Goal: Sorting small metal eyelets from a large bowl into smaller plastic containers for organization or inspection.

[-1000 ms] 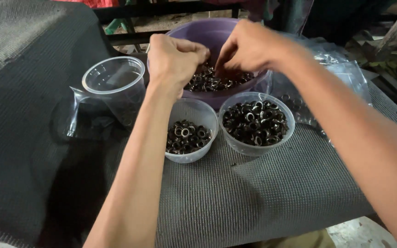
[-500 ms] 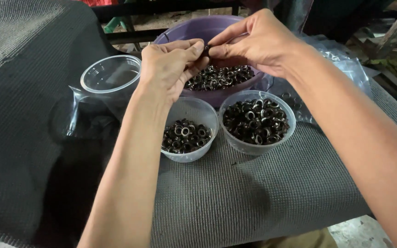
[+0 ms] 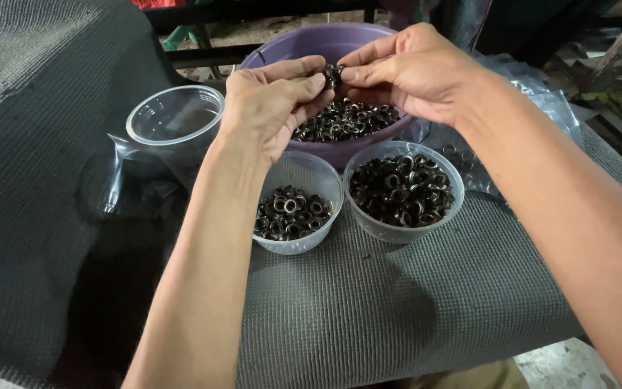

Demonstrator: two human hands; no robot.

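I pinch a small cluster of dark metal eyelets [image 3: 332, 73] between the fingertips of my left hand [image 3: 271, 108] and my right hand [image 3: 415, 68], both closed on it above the purple bowl [image 3: 340, 36]. It is too small to tell which way its long axis runs. My hands meet fingertip to fingertip, palms turned inward, forearms reaching in over the two clear cups [image 3: 397, 229] of eyelets.

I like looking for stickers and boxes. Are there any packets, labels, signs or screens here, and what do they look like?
No labels, signs or screens show.
Clear plastic bag: crumpled, see-through, behind the right hand, beside the purple bowl.
Clear plastic bag: flat, see-through, on the grey mat under the empty clear cup, left of the left hand.
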